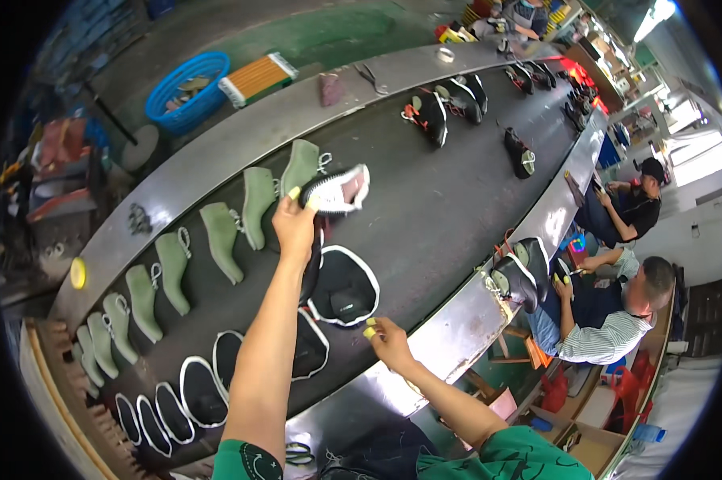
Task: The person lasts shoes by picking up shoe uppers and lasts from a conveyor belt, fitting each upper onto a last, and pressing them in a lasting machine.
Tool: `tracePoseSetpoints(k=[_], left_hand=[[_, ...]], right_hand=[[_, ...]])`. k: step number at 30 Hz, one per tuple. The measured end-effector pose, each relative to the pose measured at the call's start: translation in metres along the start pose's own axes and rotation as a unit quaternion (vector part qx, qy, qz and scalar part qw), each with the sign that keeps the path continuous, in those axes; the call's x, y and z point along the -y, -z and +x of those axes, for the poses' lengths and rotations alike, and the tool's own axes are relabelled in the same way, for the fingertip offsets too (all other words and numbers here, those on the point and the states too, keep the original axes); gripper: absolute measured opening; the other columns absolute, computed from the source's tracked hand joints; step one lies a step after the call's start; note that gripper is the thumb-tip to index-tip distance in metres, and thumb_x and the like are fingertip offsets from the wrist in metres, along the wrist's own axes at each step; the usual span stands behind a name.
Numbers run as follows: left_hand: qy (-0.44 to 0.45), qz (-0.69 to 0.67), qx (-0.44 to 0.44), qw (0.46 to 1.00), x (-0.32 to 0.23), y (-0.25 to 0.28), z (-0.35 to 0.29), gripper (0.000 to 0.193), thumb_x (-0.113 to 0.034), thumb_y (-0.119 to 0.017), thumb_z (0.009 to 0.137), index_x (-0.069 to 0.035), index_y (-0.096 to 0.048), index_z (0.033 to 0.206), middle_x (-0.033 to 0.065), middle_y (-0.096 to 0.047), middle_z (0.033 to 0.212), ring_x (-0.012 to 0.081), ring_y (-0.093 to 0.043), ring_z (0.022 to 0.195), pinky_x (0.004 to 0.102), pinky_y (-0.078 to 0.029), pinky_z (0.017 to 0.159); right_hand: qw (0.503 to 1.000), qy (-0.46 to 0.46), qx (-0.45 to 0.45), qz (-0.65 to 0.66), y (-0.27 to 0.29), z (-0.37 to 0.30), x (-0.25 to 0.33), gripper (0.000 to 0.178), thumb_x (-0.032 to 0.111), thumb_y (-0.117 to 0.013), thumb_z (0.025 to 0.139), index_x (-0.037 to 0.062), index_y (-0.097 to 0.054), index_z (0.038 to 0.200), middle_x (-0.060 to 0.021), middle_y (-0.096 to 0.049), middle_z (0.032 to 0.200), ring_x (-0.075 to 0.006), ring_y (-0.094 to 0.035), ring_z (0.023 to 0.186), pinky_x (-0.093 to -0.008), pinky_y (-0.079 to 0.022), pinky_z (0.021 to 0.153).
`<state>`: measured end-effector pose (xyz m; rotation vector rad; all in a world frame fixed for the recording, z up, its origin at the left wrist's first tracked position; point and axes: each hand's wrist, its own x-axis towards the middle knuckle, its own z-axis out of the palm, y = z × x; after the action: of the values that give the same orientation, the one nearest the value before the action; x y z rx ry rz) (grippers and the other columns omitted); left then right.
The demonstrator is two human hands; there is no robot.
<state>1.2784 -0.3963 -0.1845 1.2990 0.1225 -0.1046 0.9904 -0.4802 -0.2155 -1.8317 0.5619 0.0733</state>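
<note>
My left hand (294, 226), yellow covers on its fingertips, is closed on a black-and-white shoe upper (338, 192) with a pinkish inside, held up over the dark belt. Its rim is slightly blurred. Beyond it stand several green shoe lasts (258, 204) with string loops, in a row along the belt's far left side. Below my left wrist lies a larger black shoe upper (346, 290) edged in white. My right hand (391, 344) hovers by the belt's near edge, beside that upper, fingers loosely bent and apart, with nothing visible in them.
More white-edged black uppers (203, 392) lie at the near left. Assembled shoes (429, 116) sit farther along the belt (425, 208), and others (521, 272) on its right metal edge. A blue basket (186, 92) stands beyond the left edge. Co-workers (609, 312) sit along the right.
</note>
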Motion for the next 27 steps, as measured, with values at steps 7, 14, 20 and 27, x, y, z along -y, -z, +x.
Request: tracePoseSetpoints(k=[7,14,20,27], left_hand=[[0.003,0.462,-0.124,0.878,0.068,0.044,0.163,0.035,-0.016,-0.067,0.077,0.005,-0.06,0.103,0.0222,-0.067,0.09,0.0384,-0.065,0.088,0.0449,-0.049,0.08],[0.001,0.62,-0.041,0.784,0.114,0.017,0.164,0.065,-0.012,-0.072,0.066,0.0,-0.049,0.126,0.0268,-0.063,0.107,0.0405,-0.06,0.103,0.043,-0.048,0.09],[0.11,0.358,0.012,0.927,0.009,0.083,0.177,0.05,-0.008,-0.061,0.076,0.0,-0.055,0.125,0.0104,-0.065,0.11,0.016,-0.061,0.095,0.03,-0.047,0.083],[0.082,0.193,-0.118,0.971,-0.065,0.143,-0.007,0.037,-0.006,-0.06,0.083,0.007,-0.058,0.117,0.0126,-0.066,0.102,0.0159,-0.062,0.09,0.0274,-0.049,0.078]], right_hand=[[0.992,0.095,0.006,-0.086,-0.021,0.064,0.001,0.033,0.014,-0.069,0.08,-0.0008,-0.059,0.108,-0.0173,-0.063,0.106,-0.0329,-0.06,0.103,-0.039,-0.047,0.085],[0.916,0.145,0.12,-0.355,0.014,0.087,-0.023,0.019,0.017,-0.066,0.072,0.0044,-0.063,0.087,-0.0133,-0.06,0.086,-0.0306,-0.056,0.091,-0.0414,-0.039,0.094],[0.954,0.151,0.126,-0.227,0.08,0.024,0.02,0.022,0.001,-0.059,0.068,0.0013,-0.063,0.09,-0.0151,-0.058,0.083,-0.0337,-0.055,0.085,-0.0432,-0.041,0.085],[0.983,0.154,0.099,-0.022,0.064,-0.015,0.084,0.023,-0.002,-0.061,0.075,-0.0017,-0.059,0.098,-0.0162,-0.059,0.091,-0.0337,-0.054,0.085,-0.0391,-0.041,0.078]])
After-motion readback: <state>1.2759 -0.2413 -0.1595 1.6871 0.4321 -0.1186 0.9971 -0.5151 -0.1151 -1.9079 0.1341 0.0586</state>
